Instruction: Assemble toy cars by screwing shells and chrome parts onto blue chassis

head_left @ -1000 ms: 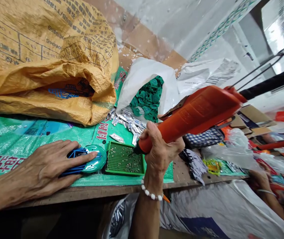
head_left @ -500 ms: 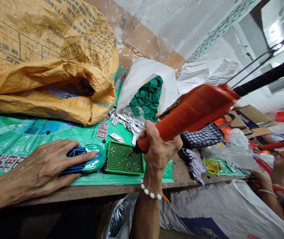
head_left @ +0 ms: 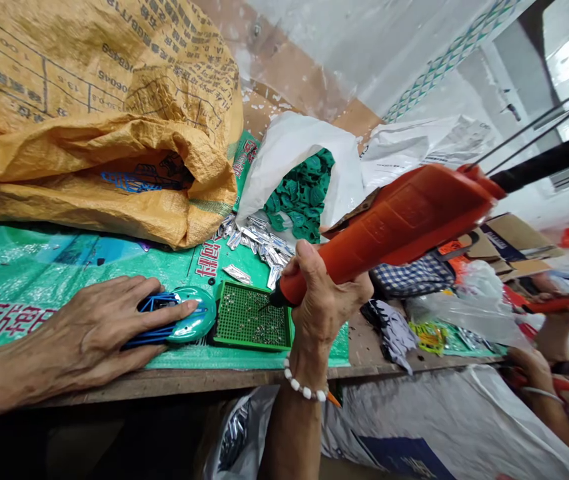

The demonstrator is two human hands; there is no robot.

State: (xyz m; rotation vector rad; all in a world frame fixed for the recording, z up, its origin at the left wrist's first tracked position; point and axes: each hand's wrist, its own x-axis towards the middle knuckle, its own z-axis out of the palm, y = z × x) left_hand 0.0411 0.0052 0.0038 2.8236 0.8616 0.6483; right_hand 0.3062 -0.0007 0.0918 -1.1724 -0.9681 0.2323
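One yellow sack lies beyond the left fingers. The left hand is partly closed, its fingers bent over one toy piece, the index finger stretched along the top and the thumb at the near side. The toy piece is on the counter, over a green printed sheet. Its long axis runs roughly left to right, the rounded end pointing right, past the left fingertips; that end is a glossy teal shell, while the end under the fingers is an open blue lattice.

Just right of the left fingers is one green gridded tray, scattered with small screws too many to count. Beyond it are silvery pieces, heaped, one lying apart, and one white bag of green parts, also uncountable.

The right hand is closed round one power screwdriver, smooth orange-red with a black nose. Its long axis slants, the bit pointing down and left from the right fingers, over the tray; whether it touches a screw is unclear. Farther right are one checked cloth and another person's hand.
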